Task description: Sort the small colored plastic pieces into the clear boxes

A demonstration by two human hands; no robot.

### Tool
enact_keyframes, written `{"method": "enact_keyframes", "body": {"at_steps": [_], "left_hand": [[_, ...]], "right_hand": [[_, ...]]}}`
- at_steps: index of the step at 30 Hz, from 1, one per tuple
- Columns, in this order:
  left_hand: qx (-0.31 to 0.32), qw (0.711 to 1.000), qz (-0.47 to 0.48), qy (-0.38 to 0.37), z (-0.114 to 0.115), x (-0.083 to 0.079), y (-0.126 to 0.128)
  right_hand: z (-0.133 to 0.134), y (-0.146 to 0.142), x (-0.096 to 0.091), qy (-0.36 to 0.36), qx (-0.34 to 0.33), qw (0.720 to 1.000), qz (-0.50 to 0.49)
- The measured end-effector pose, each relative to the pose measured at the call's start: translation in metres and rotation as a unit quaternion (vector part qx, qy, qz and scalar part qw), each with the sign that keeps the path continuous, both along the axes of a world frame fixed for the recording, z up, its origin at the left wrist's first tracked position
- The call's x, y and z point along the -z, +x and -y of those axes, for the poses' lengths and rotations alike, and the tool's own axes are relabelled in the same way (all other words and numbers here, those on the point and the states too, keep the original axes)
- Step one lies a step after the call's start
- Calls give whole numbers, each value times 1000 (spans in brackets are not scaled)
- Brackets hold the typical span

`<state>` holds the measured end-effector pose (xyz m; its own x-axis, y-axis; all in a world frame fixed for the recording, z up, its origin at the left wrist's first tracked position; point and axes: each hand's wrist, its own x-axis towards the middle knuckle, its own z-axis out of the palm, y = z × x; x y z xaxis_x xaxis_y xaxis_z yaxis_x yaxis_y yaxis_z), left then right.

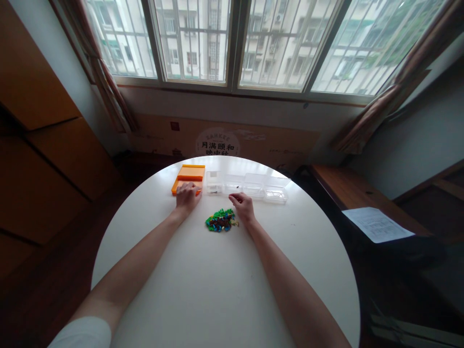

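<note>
My left hand [186, 194] lies over the near edge of an orange hinged plastic box [191, 173], its fingers curled onto the rim. The box's lid is folded back, away from me. My right hand [242, 204] hovers just in front of a row of clear plastic boxes [253, 188], thumb and fingers pinched together. Whatever is between those fingertips is too small to make out. Between my hands lies a pile of small building-block pieces [221, 220] in green, blue, brown and yellow. One tiny dark piece [238, 187] shows inside a clear box.
The round white table [188, 290] stands below a barred window [232, 43]. A large printed cardboard panel [152, 133] leans under the sill. On the right is a wooden desk [337, 186] with a sheet of paper [375, 224]; cabinets [54, 159] are on the left.
</note>
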<state>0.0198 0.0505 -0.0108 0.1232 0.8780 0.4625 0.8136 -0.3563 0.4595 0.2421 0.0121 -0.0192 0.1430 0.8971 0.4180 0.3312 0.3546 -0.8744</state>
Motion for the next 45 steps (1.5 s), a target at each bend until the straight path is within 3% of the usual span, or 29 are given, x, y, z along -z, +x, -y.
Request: {"method": "enact_keyframes", "body": {"at_steps": [5, 10, 13, 16, 19, 40, 45], "left_hand": [[-1, 999, 53, -9, 5, -7, 2], [187, 972, 136, -34, 12, -14, 11], [227, 972, 61, -24, 12, -11, 14], [216, 970, -110, 22, 9, -8, 14], [198, 960, -192, 51, 8, -6, 13], [61, 973, -222, -27, 5, 4, 15], [67, 966, -248, -26, -6, 1, 18]], "right_hand": [[1, 0, -1, -3, 1, 1000, -4], [0, -1, -1, -3, -1, 1000, 2], [-2, 0, 1, 0, -2, 1000, 5], [-3, 0, 3, 2, -2, 1000, 9], [-2, 0, 2, 1, 0, 1000, 14], [-1, 0, 1, -3, 2, 1000, 20], [-1, 0, 1, -1, 1, 1000, 17]]}}
